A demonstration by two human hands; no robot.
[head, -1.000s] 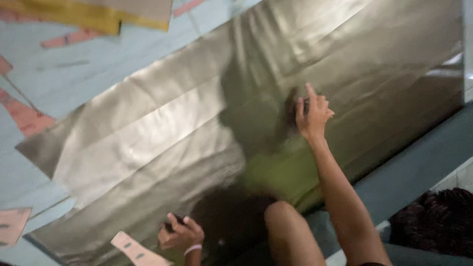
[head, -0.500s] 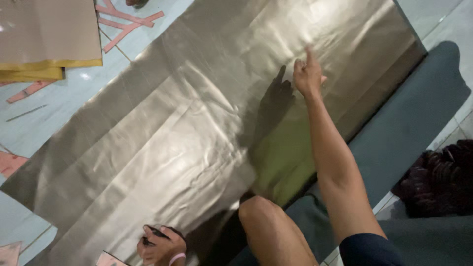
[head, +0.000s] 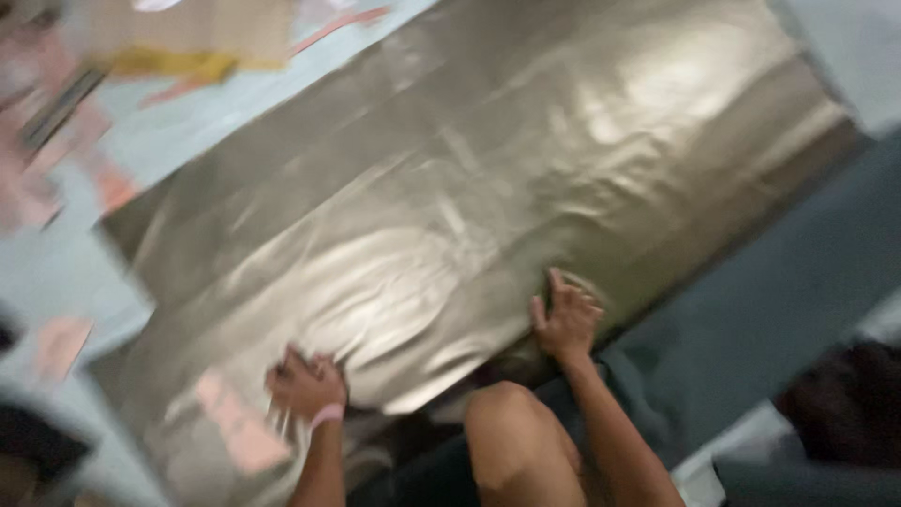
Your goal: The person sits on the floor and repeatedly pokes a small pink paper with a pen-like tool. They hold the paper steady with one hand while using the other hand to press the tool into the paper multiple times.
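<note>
1. While the view was blurred, the right hand [head: 566,319] lay flat with fingers spread on the shiny grey-gold fabric sheet [head: 488,178], grasping nothing.
2. The left hand [head: 305,383], with a pink wristband [head: 328,414], pressed the sheet's near edge; its grip was unclear, perhaps bunching cloth.
3. The sheet lay spread across the pale floor [head: 188,141], beside a bare knee [head: 511,422].
4. Pink scraps [head: 61,343] lay nearby.

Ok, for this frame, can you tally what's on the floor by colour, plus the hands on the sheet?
Shiny tan-gold sheet: 1
Yellow piece under the brown card: 1
Brown card: 1
Pink scraps, blurred, at least: 3
Hands on the sheet: 2, left hand, right hand
Total: 8
</note>
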